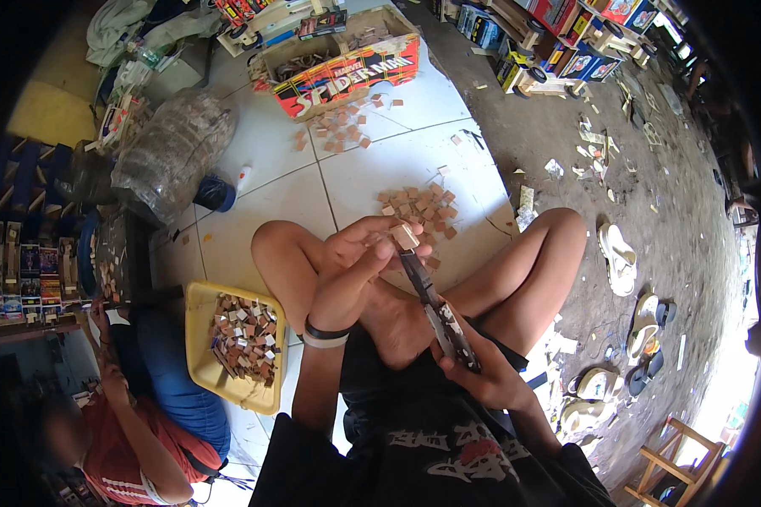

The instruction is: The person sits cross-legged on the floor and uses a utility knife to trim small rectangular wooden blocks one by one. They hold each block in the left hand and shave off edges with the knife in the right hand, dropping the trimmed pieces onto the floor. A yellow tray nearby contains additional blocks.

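Observation:
My left hand [359, 253] pinches a small square wooden piece [404, 237] between thumb and fingers, above my crossed legs. Wrapped round the lower end of a long, narrow, dark hand tool [420, 283] spotted with white is my right hand [486, 372]. The tool's far tip meets the wooden piece or lies right at it; its exact kind is hard to make out. Just beyond my hands, a pile of similar thin wooden squares [431, 207] lies on the white tiles. A yellow basin [196, 338] of small wooden pieces stands left of my knee.
More squares [334, 127] lie before a colourful printed wooden box [347, 80]. A clear plastic sack [177, 139] and a dark blue cup [216, 193] sit at left. A co-worker in a red shirt [135, 444] sits at lower left. Sandals [617, 258] and scraps litter the right-hand floor.

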Action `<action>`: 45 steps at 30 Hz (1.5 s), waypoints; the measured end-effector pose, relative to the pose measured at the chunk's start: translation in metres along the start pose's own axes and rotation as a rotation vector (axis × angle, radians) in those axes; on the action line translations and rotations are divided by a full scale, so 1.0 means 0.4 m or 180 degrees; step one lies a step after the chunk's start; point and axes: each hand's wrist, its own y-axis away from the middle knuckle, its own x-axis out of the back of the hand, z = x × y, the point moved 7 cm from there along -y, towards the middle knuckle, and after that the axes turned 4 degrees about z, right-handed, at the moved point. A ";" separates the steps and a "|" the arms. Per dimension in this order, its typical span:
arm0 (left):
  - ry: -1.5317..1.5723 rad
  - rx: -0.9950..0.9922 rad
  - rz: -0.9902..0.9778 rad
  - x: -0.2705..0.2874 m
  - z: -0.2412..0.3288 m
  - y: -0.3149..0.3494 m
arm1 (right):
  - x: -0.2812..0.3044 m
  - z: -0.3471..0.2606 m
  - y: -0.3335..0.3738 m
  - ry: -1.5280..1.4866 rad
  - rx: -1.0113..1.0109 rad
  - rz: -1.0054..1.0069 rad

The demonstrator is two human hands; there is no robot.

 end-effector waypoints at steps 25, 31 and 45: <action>-0.0915 0.0899 0.0339 0.015 -0.049 -0.037 | -0.048 0.088 0.050 -0.1834 -0.0788 0.0012; -0.0141 0.0664 0.0351 0.022 -0.086 -0.024 | -0.036 0.093 0.037 -0.1273 -0.0334 0.0435; 0.1073 0.0029 0.1081 -0.021 -0.176 0.077 | -0.052 0.062 0.019 -0.1966 -0.0351 0.0190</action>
